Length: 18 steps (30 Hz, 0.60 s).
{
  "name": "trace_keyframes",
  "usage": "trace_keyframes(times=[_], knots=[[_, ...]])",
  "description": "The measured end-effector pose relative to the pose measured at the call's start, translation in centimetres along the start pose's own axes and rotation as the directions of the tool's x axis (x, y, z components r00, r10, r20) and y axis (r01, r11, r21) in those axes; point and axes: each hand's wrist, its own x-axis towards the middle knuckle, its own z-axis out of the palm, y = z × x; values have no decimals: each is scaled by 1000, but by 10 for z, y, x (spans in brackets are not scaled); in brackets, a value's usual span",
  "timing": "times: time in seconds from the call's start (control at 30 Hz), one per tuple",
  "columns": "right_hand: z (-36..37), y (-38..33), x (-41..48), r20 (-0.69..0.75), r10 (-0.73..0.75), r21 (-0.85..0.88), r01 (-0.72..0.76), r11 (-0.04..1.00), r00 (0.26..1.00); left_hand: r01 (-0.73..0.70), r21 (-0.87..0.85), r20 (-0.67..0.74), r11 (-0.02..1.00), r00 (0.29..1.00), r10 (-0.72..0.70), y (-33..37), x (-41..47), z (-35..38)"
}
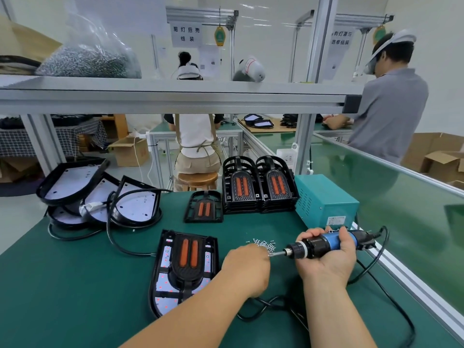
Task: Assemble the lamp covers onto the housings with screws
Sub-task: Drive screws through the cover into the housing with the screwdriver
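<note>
The right hand (326, 257) is closed around the electric screwdriver (329, 243), tip pointing left. The left hand (247, 268) reaches into the loose screws (263, 243) (finger grip hidden; cannot tell). The cover (189, 259) sits on its housing (160, 285) just left, on the green table (75, 285).

Your left hand (247, 270) hides its own fingertips and the driver bit's tip among the loose screws (263, 243), too small to count.
</note>
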Motion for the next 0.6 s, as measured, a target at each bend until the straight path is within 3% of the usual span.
trace_keyframes(times=[0.2, 0.33, 0.47, 0.6], knots=[[0, -3, 2, -21, -1, 38, 2, 999, 1000, 45, -384, 27, 922, 999, -38, -10, -9, -21], [0, -3, 3, -28, 1, 46, 0, 999, 1000, 148, -741, 59, 655, 986, -155, -16, -22, -23], [0, -2, 1, -20, 5, 31, -4, 999, 1000, 176, -841, 55, 511, 969, -242, -18, -26, -28], [2, -2, -1, -17, -4, 39, 4, 999, 1000, 165, -858, 34, 487, 963, -268, -20, -29, -29]])
